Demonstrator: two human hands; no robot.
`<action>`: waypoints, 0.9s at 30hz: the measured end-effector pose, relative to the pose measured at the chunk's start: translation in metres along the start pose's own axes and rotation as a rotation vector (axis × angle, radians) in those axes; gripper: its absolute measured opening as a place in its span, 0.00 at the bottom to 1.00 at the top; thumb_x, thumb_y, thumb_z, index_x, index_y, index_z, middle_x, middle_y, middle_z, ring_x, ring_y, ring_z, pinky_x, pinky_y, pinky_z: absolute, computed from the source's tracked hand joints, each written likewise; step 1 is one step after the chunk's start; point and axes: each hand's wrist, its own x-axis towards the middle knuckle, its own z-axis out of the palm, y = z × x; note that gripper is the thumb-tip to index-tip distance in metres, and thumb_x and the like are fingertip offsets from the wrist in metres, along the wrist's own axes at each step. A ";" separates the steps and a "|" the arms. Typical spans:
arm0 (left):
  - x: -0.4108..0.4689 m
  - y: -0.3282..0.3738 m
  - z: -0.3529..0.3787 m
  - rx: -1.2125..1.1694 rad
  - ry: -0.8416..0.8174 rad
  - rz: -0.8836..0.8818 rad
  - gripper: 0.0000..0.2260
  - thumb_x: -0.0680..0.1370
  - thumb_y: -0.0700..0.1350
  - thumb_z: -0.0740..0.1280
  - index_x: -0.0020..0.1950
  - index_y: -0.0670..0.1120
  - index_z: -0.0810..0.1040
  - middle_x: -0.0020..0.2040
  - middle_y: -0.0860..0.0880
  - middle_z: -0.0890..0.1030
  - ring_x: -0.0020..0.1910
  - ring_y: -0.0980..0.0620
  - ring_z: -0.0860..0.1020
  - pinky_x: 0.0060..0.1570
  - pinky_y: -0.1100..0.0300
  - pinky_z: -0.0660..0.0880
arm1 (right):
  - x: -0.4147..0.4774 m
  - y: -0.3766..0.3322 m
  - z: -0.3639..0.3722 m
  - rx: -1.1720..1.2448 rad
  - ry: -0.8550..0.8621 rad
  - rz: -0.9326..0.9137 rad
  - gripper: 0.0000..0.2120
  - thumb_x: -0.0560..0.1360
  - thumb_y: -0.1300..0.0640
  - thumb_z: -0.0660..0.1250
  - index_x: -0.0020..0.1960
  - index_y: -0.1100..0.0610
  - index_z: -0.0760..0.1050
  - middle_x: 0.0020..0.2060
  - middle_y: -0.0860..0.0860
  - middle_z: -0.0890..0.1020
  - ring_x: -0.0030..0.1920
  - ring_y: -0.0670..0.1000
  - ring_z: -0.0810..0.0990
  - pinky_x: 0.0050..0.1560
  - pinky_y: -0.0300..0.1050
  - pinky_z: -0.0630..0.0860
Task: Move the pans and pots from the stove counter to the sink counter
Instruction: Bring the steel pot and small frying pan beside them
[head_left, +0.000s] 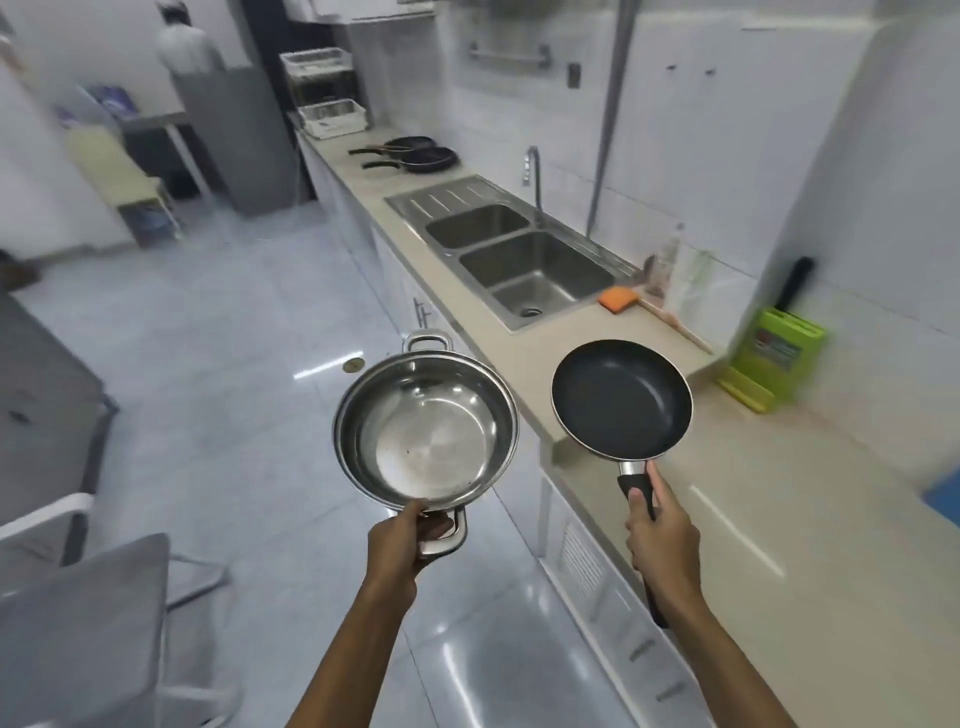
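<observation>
Beige sink counter (753, 519) is running toward 11 o'clock. Left hand (397, 545) is gripping the steel pot (426, 431) over floor; right hand (660, 540) is clasping the frying pan (622, 400), handle toward 6 o'clock, already nearer, overhanging the counter edge.

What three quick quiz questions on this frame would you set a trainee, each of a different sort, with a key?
1. True or false: the left hand holds the steel pot by one side handle.
2. Which item does the right hand hold? A) knife block B) black frying pan C) sponge
3. Fill in: two more dark pans lie on the counter beyond the ____.

Key: 1 true. 2 B, the black frying pan. 3 sink.
</observation>
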 end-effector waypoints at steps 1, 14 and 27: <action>0.010 0.011 -0.009 -0.009 0.013 0.009 0.12 0.76 0.43 0.71 0.53 0.36 0.84 0.44 0.40 0.89 0.43 0.48 0.88 0.35 0.59 0.81 | 0.008 -0.013 0.015 0.008 -0.019 -0.011 0.24 0.82 0.51 0.60 0.78 0.42 0.65 0.51 0.55 0.83 0.48 0.57 0.79 0.56 0.65 0.80; 0.195 0.139 -0.040 -0.095 0.125 0.041 0.11 0.77 0.42 0.71 0.54 0.35 0.83 0.45 0.39 0.89 0.44 0.48 0.88 0.41 0.55 0.82 | 0.168 -0.116 0.216 0.010 -0.179 -0.093 0.22 0.83 0.53 0.60 0.76 0.39 0.67 0.35 0.56 0.82 0.29 0.53 0.77 0.23 0.42 0.75; 0.448 0.314 -0.008 -0.058 0.125 -0.053 0.11 0.75 0.43 0.72 0.51 0.35 0.85 0.44 0.38 0.88 0.43 0.44 0.88 0.35 0.58 0.83 | 0.391 -0.242 0.419 -0.030 -0.203 -0.071 0.23 0.82 0.54 0.59 0.75 0.40 0.67 0.33 0.52 0.80 0.28 0.52 0.77 0.22 0.40 0.74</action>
